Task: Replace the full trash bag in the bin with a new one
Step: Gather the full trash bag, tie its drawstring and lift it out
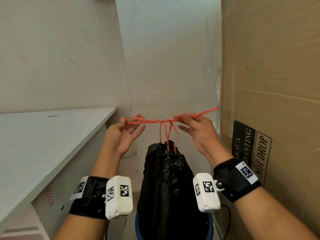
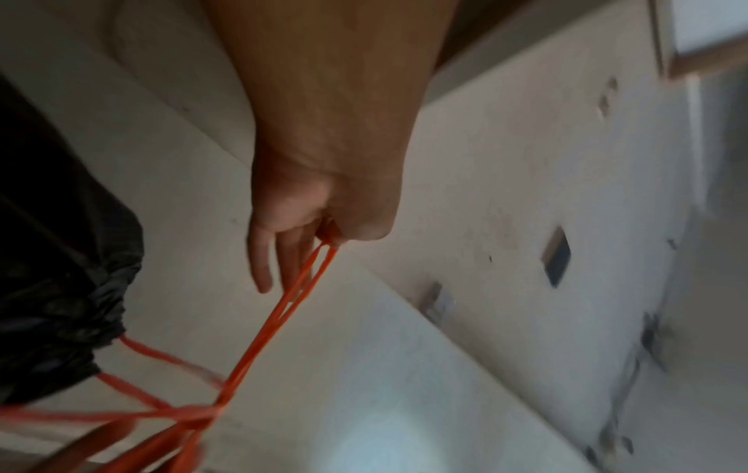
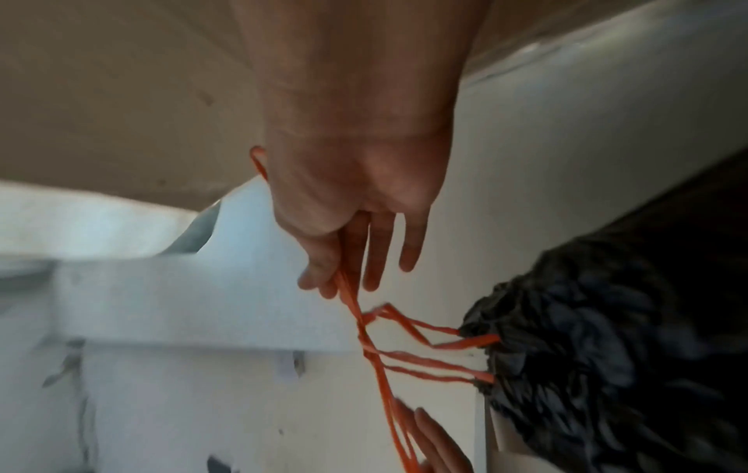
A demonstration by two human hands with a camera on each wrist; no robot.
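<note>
A full black trash bag (image 1: 166,184) stands gathered at its neck in a blue bin (image 1: 210,227) at the bottom middle of the head view. Its red drawstrings (image 1: 165,120) rise from the neck and cross in a knot above the bag. My left hand (image 1: 129,121) pinches the left strands between thumb and fingers. My right hand (image 1: 183,116) pinches the right strands, whose loose end sticks out toward the cardboard. In the left wrist view the drawstrings (image 2: 283,316) run taut down to the bag (image 2: 60,275). The right wrist view shows the strands (image 3: 372,348) meeting the bag neck (image 3: 566,336).
A white desk (image 1: 43,135) runs along the left. A tall cardboard box (image 1: 270,84) printed "DO NOT DROP" stands close on the right. A white wall (image 1: 169,58) closes the narrow gap behind the bin.
</note>
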